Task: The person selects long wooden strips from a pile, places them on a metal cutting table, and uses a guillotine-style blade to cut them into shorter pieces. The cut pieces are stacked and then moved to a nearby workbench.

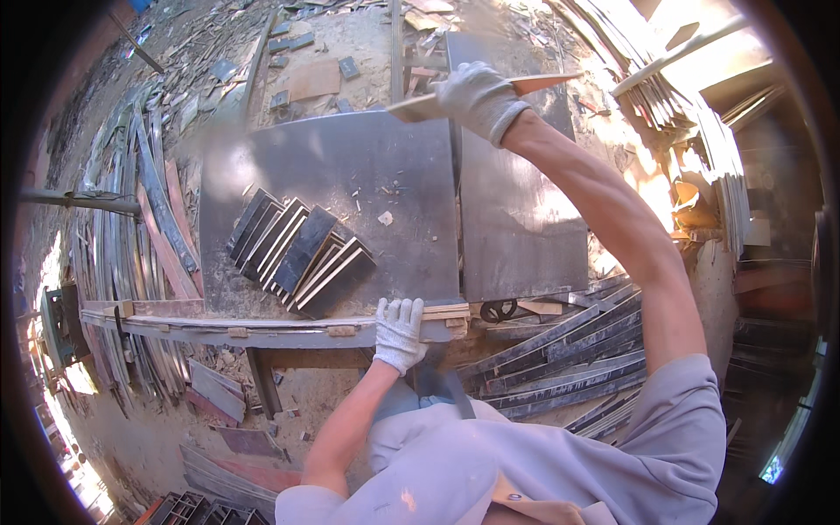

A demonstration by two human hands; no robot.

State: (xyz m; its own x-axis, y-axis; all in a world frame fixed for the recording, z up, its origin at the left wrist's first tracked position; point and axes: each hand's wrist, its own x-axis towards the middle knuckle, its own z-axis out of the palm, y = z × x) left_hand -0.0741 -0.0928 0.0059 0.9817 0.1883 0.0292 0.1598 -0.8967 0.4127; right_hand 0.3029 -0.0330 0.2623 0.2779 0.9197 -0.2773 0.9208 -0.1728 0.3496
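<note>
"Wood scraps [188, 112] are littering the ground [367, 39] past your dark panel [341, 162], and long strips [166, 197] are lying bunched to its left."

"What is your right hand doing out there?"

"Your right hand [481, 98] is closing round a thin board [416, 108], gripping it near the middle. You are holding it at arm's length by the panel's far edge, with both ends sticking out past the glove; how high it is hanging, I cannot tell."

"And your left?"

"Your left hand [400, 337] is resting on the front rail [289, 333], fingers pointing away from you. Whether they are gripping the wood, I cannot tell."

"So which step are you working through?"

"Judging by the pose, you are handling that single board while bracing at the rail. Some dark wooden pieces [302, 249] are leaning together on the panel, just beyond your left hand, and neither hand is touching them."

"What is the next move calling for?"

"Probably it is calling for a firm right grip, since your long reach is leaving the board easy to tilt, and for care around those leaning pieces, which are looking easy to topple."
</note>
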